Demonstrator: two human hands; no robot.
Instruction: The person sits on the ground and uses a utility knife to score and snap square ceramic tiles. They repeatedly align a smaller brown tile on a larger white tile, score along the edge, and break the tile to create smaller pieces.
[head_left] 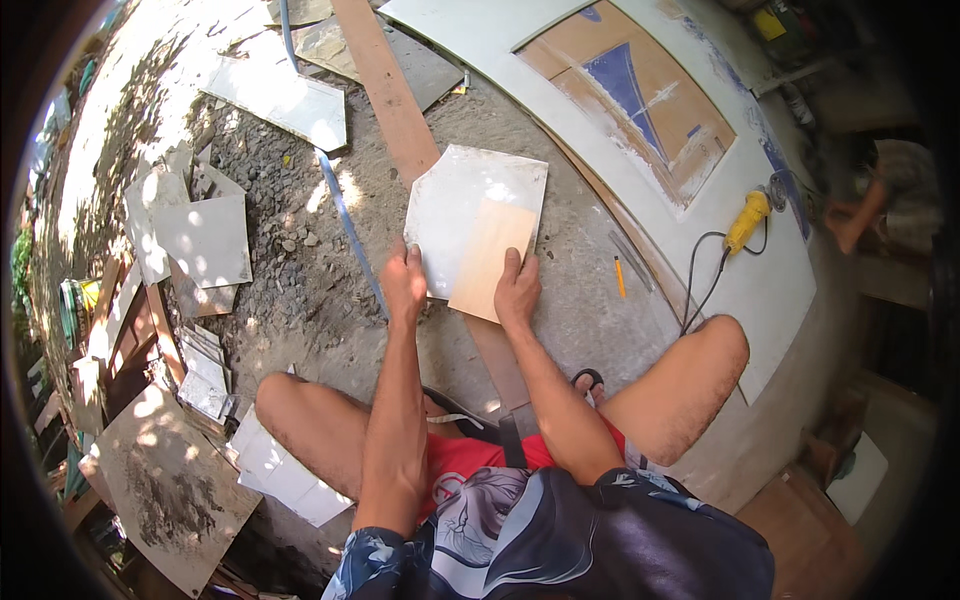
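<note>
I hold a white board [454,190] with one clipped corner over a long brown plank [386,100]. My left hand [405,280] grips its lower left edge. A smaller light plywood rectangle [490,255] lies on the right part of the board's face. My right hand [517,285] grips the plywood and board together at the right, thumb on the plywood, fingers mostly hidden beneath. An orange pencil-like tool [620,277] and a thin grey strip [630,262] lie on the concrete [580,300] to the right.
A large white panel [760,300] with a brown-and-blue inset [600,100] lies at right, bearing a corded yellow power tool [746,222]. Scrap sheets [200,235] and wood pieces [162,330] are piled at left. A blue hose [340,210] crosses the gravel [290,220]. My bent legs flank my hands.
</note>
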